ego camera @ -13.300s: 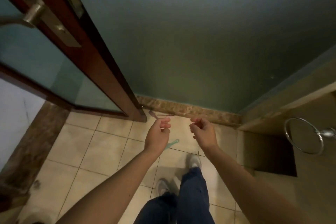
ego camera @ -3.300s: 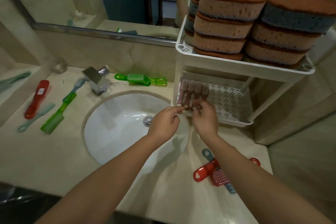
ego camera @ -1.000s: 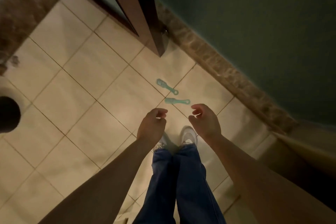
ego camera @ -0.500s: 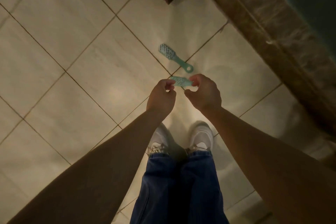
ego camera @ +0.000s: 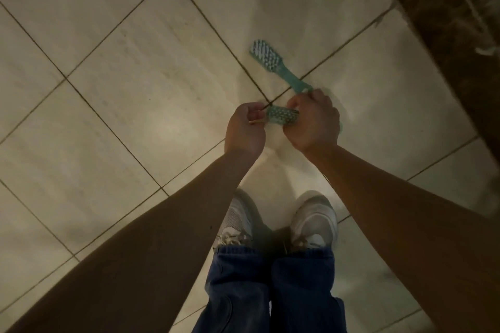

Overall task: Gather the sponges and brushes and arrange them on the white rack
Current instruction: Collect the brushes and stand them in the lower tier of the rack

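You hold a small teal brush [ego camera: 282,115] level between your hands, bristles up, its handle inside your right hand [ego camera: 313,121], your left hand [ego camera: 244,130] pinching the head's tip. A second teal brush [ego camera: 273,65] lies flat on the floor [ego camera: 135,89], bristles up, its handle end by your right hand.

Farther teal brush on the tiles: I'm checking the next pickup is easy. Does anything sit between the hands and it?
Nothing visible does. The far brush lies bare on the floor tiles, handle end beside the right hand. That hand grips the nearer brush, with the left hand at its bristle end.
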Action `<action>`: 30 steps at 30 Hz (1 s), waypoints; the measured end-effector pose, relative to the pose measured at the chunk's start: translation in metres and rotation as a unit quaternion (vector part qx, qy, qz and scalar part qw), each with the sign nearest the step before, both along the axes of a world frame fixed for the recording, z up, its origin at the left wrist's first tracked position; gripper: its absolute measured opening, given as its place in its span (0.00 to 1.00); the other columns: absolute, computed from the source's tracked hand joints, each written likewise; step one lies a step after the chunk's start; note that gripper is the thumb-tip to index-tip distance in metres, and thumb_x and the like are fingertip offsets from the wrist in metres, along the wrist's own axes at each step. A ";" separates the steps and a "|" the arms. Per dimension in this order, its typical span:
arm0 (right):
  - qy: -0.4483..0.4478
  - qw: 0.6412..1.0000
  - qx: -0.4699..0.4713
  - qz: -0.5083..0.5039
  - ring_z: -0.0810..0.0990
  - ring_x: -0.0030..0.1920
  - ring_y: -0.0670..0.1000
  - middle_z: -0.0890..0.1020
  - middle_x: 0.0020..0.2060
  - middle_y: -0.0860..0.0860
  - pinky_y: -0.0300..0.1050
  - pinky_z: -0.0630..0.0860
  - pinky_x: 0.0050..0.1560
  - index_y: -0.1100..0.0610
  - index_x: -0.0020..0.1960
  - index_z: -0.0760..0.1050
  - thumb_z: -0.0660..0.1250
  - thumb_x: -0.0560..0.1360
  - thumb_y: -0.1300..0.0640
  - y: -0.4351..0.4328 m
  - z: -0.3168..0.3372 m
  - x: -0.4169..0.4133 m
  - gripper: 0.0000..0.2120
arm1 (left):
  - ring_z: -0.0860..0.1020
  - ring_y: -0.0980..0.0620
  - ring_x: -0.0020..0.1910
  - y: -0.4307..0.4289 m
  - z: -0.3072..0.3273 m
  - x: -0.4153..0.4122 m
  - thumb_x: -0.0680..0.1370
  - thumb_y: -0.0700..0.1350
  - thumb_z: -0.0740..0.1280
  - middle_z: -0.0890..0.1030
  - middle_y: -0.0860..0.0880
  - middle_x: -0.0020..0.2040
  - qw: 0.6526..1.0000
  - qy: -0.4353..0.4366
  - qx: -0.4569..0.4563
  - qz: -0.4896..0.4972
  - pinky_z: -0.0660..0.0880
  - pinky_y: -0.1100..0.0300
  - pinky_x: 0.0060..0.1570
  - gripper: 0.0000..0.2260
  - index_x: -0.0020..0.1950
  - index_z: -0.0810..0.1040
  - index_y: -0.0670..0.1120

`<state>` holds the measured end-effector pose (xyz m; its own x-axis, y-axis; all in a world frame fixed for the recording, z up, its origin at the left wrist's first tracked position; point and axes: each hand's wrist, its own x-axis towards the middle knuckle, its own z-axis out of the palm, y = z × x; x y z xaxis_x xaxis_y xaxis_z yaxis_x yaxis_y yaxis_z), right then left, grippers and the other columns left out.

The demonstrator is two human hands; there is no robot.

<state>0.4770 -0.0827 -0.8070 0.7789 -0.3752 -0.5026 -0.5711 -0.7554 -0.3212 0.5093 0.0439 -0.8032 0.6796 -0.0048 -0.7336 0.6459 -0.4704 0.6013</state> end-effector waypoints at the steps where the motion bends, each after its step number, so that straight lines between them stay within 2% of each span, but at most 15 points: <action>1: -0.003 1.000 -0.010 0.002 0.73 0.57 0.55 0.75 0.55 0.52 0.50 0.69 0.56 0.50 0.54 0.78 0.70 0.69 0.57 0.000 0.000 0.001 0.13 | 0.77 0.59 0.42 0.000 0.000 0.000 0.74 0.29 0.63 0.79 0.57 0.43 1.000 -0.001 -0.008 0.009 0.73 0.61 0.43 0.19 0.50 0.76 0.54; 6: -0.009 0.999 -0.036 0.040 0.74 0.56 0.55 0.78 0.51 0.52 0.50 0.70 0.56 0.53 0.50 0.78 0.73 0.67 0.53 0.002 0.006 0.005 0.12 | 0.78 0.56 0.44 0.000 0.004 0.000 0.76 0.33 0.65 0.80 0.55 0.44 1.000 -0.005 -0.014 0.022 0.74 0.59 0.45 0.13 0.53 0.76 0.50; 8: 0.002 1.000 -0.011 0.025 0.77 0.51 0.53 0.80 0.46 0.50 0.48 0.71 0.51 0.51 0.46 0.76 0.74 0.67 0.52 0.002 0.010 0.005 0.11 | 0.78 0.54 0.45 0.000 0.008 0.000 0.76 0.34 0.64 0.81 0.53 0.46 1.000 -0.004 -0.003 0.018 0.74 0.56 0.47 0.13 0.55 0.76 0.49; 10: 0.008 0.994 0.082 -0.069 0.79 0.43 0.49 0.80 0.41 0.47 0.43 0.73 0.44 0.50 0.45 0.74 0.76 0.67 0.53 0.003 0.015 0.006 0.12 | 0.79 0.50 0.48 -0.001 0.014 0.001 0.77 0.36 0.64 0.80 0.50 0.48 1.000 -0.010 0.006 0.020 0.76 0.53 0.50 0.12 0.58 0.76 0.47; 13: -0.025 0.947 0.238 -0.214 0.82 0.41 0.46 0.83 0.41 0.48 0.40 0.78 0.43 0.56 0.45 0.79 0.78 0.66 0.56 0.006 0.023 0.016 0.12 | 0.81 0.47 0.52 -0.004 0.024 0.009 0.80 0.44 0.63 0.81 0.45 0.54 1.000 -0.004 0.007 0.025 0.77 0.49 0.55 0.11 0.62 0.76 0.44; 16: -0.055 0.901 0.339 -0.263 0.83 0.39 0.42 0.84 0.38 0.47 0.34 0.78 0.41 0.55 0.43 0.81 0.78 0.67 0.62 0.007 0.033 0.034 0.09 | 0.81 0.45 0.51 -0.009 0.033 0.023 0.82 0.47 0.59 0.83 0.43 0.52 0.999 0.006 -0.013 0.037 0.77 0.45 0.56 0.10 0.56 0.78 0.45; 18: -0.052 0.886 0.376 -0.268 0.84 0.40 0.44 0.84 0.38 0.47 0.34 0.79 0.41 0.54 0.43 0.81 0.76 0.69 0.63 0.007 0.035 0.048 0.07 | 0.81 0.44 0.52 -0.012 0.035 0.036 0.82 0.47 0.59 0.82 0.42 0.52 0.997 0.009 -0.012 0.070 0.77 0.44 0.56 0.11 0.55 0.77 0.43; 21: -0.079 0.909 0.328 -0.245 0.81 0.42 0.46 0.83 0.41 0.47 0.34 0.77 0.40 0.53 0.47 0.81 0.71 0.73 0.58 0.007 0.033 0.070 0.04 | 0.79 0.44 0.54 -0.013 0.035 0.057 0.82 0.47 0.59 0.80 0.42 0.55 0.991 0.013 -0.016 0.131 0.78 0.45 0.56 0.13 0.61 0.73 0.40; 23: -0.100 0.941 0.242 -0.215 0.79 0.46 0.46 0.81 0.45 0.46 0.39 0.78 0.46 0.51 0.50 0.78 0.72 0.72 0.55 0.007 0.026 0.086 0.08 | 0.79 0.44 0.53 -0.012 0.032 0.069 0.83 0.49 0.58 0.79 0.42 0.55 0.991 0.006 -0.008 0.134 0.78 0.44 0.55 0.14 0.61 0.72 0.41; 26: -0.060 0.984 0.107 -0.130 0.77 0.55 0.52 0.77 0.56 0.51 0.48 0.76 0.54 0.51 0.58 0.76 0.72 0.71 0.53 0.007 0.010 0.105 0.16 | 0.80 0.41 0.53 -0.010 0.026 0.080 0.83 0.51 0.57 0.78 0.43 0.55 0.990 -0.003 -0.011 0.142 0.78 0.42 0.53 0.13 0.60 0.71 0.43; 28: -0.040 0.993 0.050 -0.097 0.74 0.60 0.54 0.74 0.59 0.52 0.48 0.74 0.56 0.52 0.59 0.76 0.73 0.71 0.53 0.007 -0.001 0.110 0.17 | 0.80 0.41 0.53 -0.008 0.019 0.083 0.83 0.51 0.58 0.78 0.43 0.55 0.989 -0.008 -0.009 0.148 0.79 0.42 0.52 0.13 0.60 0.71 0.43; 30: -0.048 0.995 0.014 -0.091 0.74 0.60 0.55 0.74 0.59 0.53 0.48 0.73 0.57 0.53 0.58 0.77 0.72 0.71 0.53 0.007 -0.009 0.112 0.16 | 0.81 0.44 0.47 -0.004 0.013 0.084 0.83 0.50 0.58 0.79 0.43 0.53 0.987 -0.009 -0.024 0.161 0.81 0.44 0.46 0.12 0.59 0.72 0.43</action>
